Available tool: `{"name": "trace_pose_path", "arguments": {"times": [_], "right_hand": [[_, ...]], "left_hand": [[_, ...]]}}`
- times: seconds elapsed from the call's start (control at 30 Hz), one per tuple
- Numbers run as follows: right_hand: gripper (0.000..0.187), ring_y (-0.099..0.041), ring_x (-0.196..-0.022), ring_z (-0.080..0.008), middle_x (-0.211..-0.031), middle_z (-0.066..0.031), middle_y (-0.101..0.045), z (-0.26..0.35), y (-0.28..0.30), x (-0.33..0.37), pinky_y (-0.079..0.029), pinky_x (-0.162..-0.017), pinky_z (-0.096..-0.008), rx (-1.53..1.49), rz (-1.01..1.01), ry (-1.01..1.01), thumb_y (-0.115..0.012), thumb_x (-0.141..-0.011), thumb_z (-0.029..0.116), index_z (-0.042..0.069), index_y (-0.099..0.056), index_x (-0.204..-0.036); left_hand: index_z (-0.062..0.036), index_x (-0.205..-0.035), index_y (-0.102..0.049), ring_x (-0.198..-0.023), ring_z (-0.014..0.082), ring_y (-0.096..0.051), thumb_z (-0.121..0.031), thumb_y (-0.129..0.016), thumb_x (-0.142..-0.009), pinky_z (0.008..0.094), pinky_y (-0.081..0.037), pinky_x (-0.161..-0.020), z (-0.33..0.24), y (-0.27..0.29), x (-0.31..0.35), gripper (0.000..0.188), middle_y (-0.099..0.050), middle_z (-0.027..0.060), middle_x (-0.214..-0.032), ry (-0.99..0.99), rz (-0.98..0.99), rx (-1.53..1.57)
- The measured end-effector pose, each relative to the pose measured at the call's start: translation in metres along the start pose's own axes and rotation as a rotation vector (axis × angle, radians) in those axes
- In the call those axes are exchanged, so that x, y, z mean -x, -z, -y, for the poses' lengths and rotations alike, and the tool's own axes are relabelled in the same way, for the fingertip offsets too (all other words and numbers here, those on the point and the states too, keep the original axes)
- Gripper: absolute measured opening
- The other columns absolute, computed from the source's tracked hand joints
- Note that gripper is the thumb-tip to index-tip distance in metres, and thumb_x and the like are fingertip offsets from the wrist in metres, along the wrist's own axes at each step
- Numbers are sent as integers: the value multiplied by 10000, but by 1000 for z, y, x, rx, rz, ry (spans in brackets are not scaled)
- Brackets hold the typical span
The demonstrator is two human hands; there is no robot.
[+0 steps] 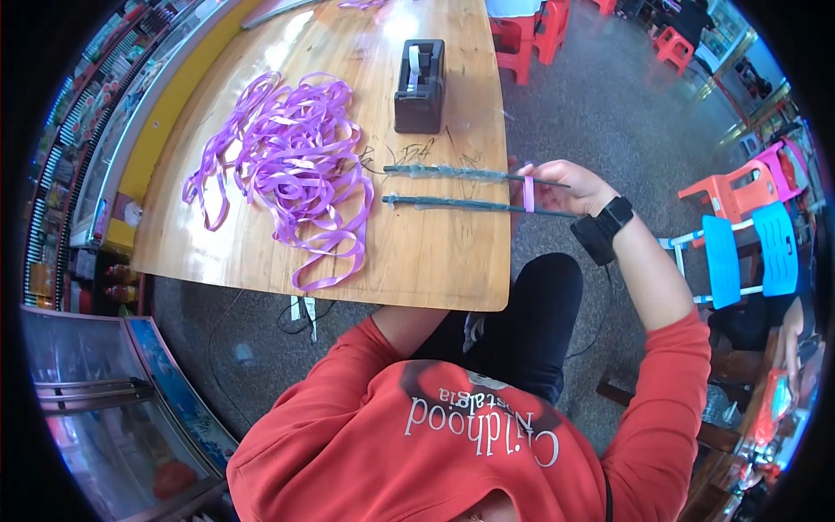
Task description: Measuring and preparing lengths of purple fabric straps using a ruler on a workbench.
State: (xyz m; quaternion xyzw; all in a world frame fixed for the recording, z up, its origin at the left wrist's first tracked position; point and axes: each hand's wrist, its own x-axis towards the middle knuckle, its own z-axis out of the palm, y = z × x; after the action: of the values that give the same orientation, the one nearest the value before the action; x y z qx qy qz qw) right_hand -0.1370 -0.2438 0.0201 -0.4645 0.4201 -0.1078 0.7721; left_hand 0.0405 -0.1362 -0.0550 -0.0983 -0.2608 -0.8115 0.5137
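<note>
Two thin dark green rods (461,206) lie side by side on the wooden table (435,261), their right ends sticking out past its edge. Clear film or tape covers much of the farther rod (461,174). A short strip of purple ribbon (529,195) spans both rods just off the table edge. My right hand (581,184) is curled around the rod ends, fingertips at the strip's far end. Some of its fingers are hidden. My left forearm (409,326) runs beneath the tabletop, so that hand is out of sight. A loose heap of purple ribbon (300,157) covers the table's left part.
A black tape dispenser (419,96) stands beyond the rods. To the right are an orange stool (731,193) and a blue folding chair (722,261). Red stools (515,48) stand by the table's far right side. A glass-topped freezer (104,383) is at lower left.
</note>
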Motion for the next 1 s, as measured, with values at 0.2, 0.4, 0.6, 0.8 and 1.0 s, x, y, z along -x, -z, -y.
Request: {"name": "trace_pose_path", "arguments": {"times": [0.2, 0.4, 0.6, 0.8, 1.0], "right_hand": [[305, -613, -737, -45, -869, 43, -662, -15, -10, 14, -491, -583, -217, 60, -12, -103, -587, -994, 343, 124, -679, -1185], [177, -582, -650, -71, -782, 25, -639, -40, -26, 30, -458, -579, -229, -52, 16, -71, -570, -981, 275, 136, -669, -934], [190, -572, -671, -78, -765, 35, -633, -58, -42, 50, -445, -626, -256, -180, -68, -88, -619, -916, 306, 137, -668, -844], [205, -541, -599, -70, -723, 34, -622, -66, -65, 78, -401, -556, -219, -13, -117, -100, -648, -872, 299, 106, -685, -813], [278, -523, -536, -37, -657, -1, -653, 1, -90, 145, -395, -501, -203, 638, -39, 101, -688, -882, 308, 42, -733, -815]], "left_hand": [[-19, -1208, -616, -989, 233, -635, -328, -523, -1024, 354, -508, -853, 13, -49, 11, 371, -653, 100, -1132, -116, -345, -942], [-12, -1174, -640, -949, 224, -642, -297, -516, -1035, 339, -520, -821, 19, -70, 15, 341, -669, 100, -1085, -104, -471, -1884], [-5, -1104, -680, -913, 180, -637, -240, -521, -1038, 321, -521, -807, 30, -61, 16, 291, -683, 87, -994, -236, -611, -1498], [-14, -1098, -693, -921, 129, -606, -251, -589, -1016, 300, -500, -824, 51, -62, 17, 272, -663, 50, -970, -386, -701, -1145], [-24, -1107, -698, -864, 107, -562, -284, -604, -1010, 272, -468, -781, 53, -63, 18, 293, -639, 20, -935, -397, -675, -1083]]}}
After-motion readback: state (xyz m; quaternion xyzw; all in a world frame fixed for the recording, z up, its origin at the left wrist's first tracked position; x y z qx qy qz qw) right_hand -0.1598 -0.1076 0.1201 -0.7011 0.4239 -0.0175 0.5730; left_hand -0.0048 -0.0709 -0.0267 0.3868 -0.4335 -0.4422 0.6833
